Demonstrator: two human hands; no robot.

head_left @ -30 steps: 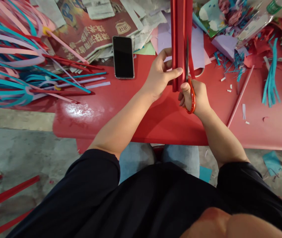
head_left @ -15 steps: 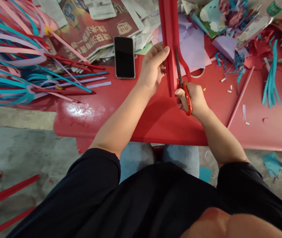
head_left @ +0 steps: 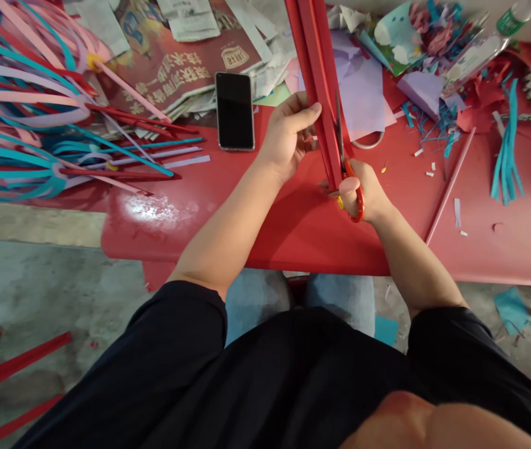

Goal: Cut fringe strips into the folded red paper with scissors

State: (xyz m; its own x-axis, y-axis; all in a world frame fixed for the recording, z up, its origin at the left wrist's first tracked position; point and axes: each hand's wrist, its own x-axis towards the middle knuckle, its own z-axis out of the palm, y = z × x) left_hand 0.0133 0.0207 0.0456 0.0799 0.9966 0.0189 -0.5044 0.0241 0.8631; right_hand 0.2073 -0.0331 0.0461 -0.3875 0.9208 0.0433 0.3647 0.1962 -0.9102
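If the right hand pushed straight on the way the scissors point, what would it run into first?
Most likely the folded red paper: the scissors in the right hand already lie along its edge. How deep the blades sit is unclear.

A dark-screened phone (head_left: 235, 111) lies on the red counter (head_left: 191, 215), just right of paper strips (head_left: 22, 121) in teal, pink, lilac and red, looped into bunches at the left. Newspapers (head_left: 176, 68) spread beyond it. At far right, a clear bottle (head_left: 478, 56) with a green label slants among crumpled scraps (head_left: 485, 84); nearer are a teal tassel (head_left: 506, 143) and a thin pink stick (head_left: 450, 187). A teal sheet (head_left: 512, 310) lies on the floor (head_left: 83, 287), near right.
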